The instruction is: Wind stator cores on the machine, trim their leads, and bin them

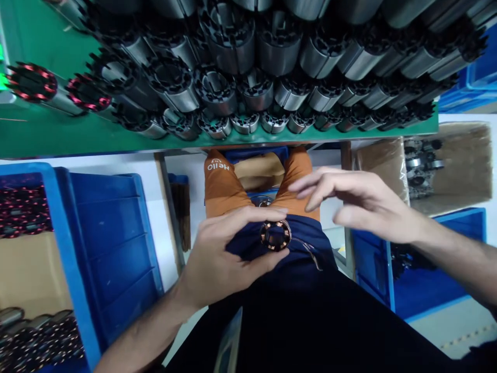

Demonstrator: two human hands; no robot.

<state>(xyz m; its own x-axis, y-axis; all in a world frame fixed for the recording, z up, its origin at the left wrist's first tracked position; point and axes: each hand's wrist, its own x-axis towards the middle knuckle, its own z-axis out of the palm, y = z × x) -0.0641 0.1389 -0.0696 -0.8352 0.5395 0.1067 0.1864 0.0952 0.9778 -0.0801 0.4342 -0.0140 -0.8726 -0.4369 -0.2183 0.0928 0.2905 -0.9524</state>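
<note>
My left hand (233, 254) grips a small motor stator (264, 239) between thumb and fingers, over my lap. Copper windings ring its round opening, which faces up toward me. To the right of it, my right hand (349, 199) hovers apart from the stator, its fingers spread and slightly blurred, with nothing visible in them. A thin cord or wire (310, 254) trails to the right of the stator across my dark clothing; I cannot tell whether it is joined to the stator.
Rows of metal stator cores (215, 90) stand on the green bench (128, 142); two at the left carry red windings. A blue crate (62, 223) with wound parts is at the left. At the right are a cardboard box (462, 171) with metal parts and a blue bin (430, 295).
</note>
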